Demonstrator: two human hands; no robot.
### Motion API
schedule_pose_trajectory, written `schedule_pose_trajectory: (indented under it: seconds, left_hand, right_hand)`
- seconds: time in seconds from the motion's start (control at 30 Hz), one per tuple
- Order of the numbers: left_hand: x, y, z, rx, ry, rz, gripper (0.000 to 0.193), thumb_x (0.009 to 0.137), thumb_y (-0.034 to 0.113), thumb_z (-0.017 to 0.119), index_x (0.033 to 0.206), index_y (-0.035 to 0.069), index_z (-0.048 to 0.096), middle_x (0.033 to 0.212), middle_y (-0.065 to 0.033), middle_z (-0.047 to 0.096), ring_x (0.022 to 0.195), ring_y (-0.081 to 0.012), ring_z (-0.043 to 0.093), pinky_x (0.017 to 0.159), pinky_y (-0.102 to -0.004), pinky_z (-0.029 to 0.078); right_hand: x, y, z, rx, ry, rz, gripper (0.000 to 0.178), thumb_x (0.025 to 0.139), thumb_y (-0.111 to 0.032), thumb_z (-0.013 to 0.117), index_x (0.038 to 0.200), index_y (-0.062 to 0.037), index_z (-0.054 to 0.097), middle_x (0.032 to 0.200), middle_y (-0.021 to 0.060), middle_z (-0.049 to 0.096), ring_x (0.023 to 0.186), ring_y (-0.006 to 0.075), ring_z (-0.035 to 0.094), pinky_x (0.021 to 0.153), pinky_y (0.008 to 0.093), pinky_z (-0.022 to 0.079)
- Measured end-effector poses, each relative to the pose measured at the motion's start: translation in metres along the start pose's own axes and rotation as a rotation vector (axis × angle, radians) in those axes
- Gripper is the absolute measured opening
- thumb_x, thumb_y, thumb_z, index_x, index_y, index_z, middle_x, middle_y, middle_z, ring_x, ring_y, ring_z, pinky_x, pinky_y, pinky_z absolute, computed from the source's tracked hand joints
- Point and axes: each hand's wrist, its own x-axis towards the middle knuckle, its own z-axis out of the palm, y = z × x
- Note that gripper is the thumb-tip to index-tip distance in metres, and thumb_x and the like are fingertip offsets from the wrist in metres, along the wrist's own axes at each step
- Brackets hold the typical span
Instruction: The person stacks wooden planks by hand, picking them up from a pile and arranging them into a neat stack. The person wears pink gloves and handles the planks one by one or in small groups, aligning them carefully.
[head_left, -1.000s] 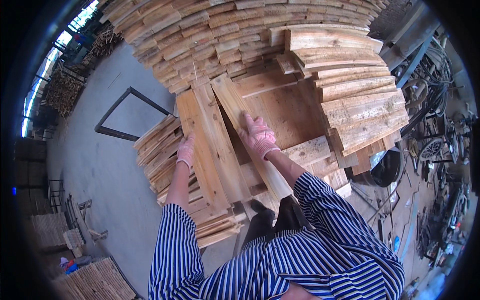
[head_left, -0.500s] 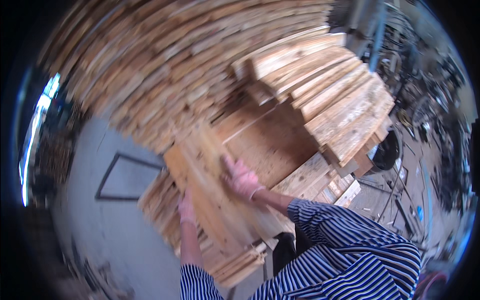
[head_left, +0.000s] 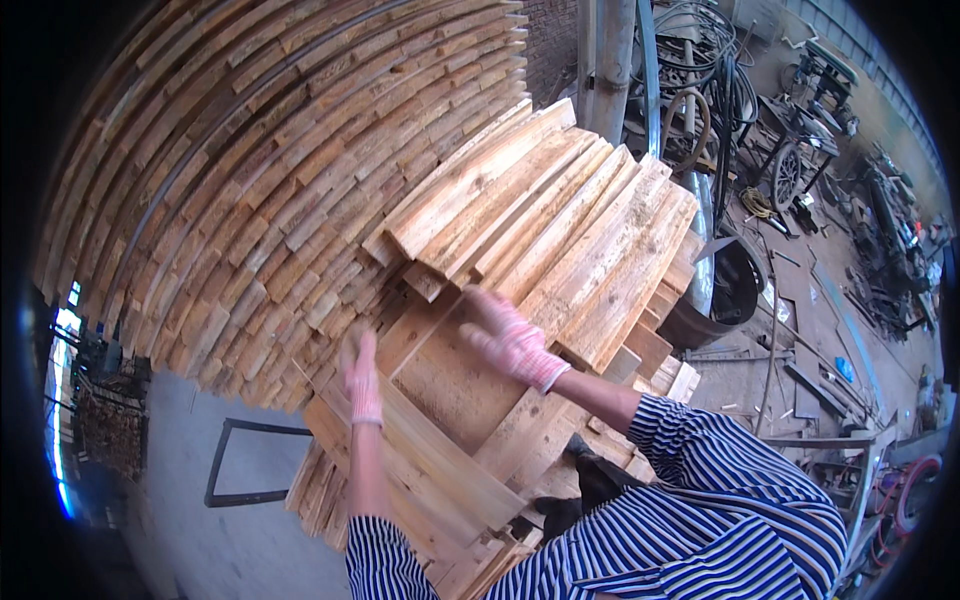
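Observation:
Pink-and-white gloves cover both hands. My left hand is over the upper end of the loose wooden boards in front of me, its fingers stretched out and blurred at the tips. I cannot tell whether it touches them. My right hand is beside the stacked planks, above a brown wooden panel. Its fingers are spread, with nothing in them. The stacked planks lie side by side, rough and pale, their near ends toward my right hand.
A tall wall of stacked timber rises at the far left. On the grey floor lies a dark metal frame. A black bucket stands right of the planks, near a metal post. Coiled hoses and scrap metal fill the far right.
My right hand has left the boards and moved toward the stacked planks. The boards now lie lower, and my left hand has moved up to their far end. The view has shifted to the right.

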Motion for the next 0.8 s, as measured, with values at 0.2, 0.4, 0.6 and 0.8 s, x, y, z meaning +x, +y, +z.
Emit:
schedule_pose_trajectory:
  seconds: [0.2,0.4,0.6,0.8]
  left_hand:
    - [0.116,0.062,0.105,-0.702,-0.193,-0.318,0.066,0.087,0.055,0.074,0.136,0.014,0.055,0.133,-0.0064,0.051,0.117,-0.0200,0.051,0.104,-0.0410,0.042]
    - [0.092,0.114,0.177,-0.801,-0.297,-0.380,0.083,0.088,0.065,0.064,0.150,0.013,0.048,0.151,-0.0080,0.051,0.131,-0.0259,0.053,0.112,-0.0456,0.043]
    - [-0.050,0.187,0.186,-0.627,-0.397,-0.264,0.065,0.083,0.053,0.077,0.127,0.011,0.054,0.123,-0.0118,0.056,0.115,-0.0283,0.058,0.089,-0.0501,0.057]
    - [-0.142,0.227,0.191,-0.405,-0.618,-0.052,0.069,0.089,0.039,0.080,0.135,0.005,0.040,0.127,-0.0129,0.046,0.108,-0.0260,0.061,0.078,-0.0359,0.064]
  right_hand:
    - [0.072,0.002,-0.037,0.605,0.087,0.335,0.080,0.093,-0.035,0.073,0.154,-0.0005,0.033,0.139,0.0268,0.059,0.123,0.0344,0.063,0.100,0.0422,0.050]
    - [0.155,0.040,-0.078,0.483,0.254,0.505,0.091,0.090,-0.053,0.071,0.144,0.0131,0.039,0.138,0.0329,0.058,0.125,0.0419,0.060,0.104,0.0441,0.048]
    - [0.149,0.082,-0.129,1.250,0.323,0.544,0.091,0.089,-0.061,0.072,0.145,0.0062,0.045,0.137,0.0283,0.059,0.122,0.0337,0.058,0.097,0.0484,0.051]
    - [0.112,0.053,-0.165,1.569,0.203,0.357,0.079,0.084,-0.053,0.080,0.141,-0.0075,0.049,0.134,0.0157,0.059,0.127,0.0338,0.056,0.110,0.0589,0.046]
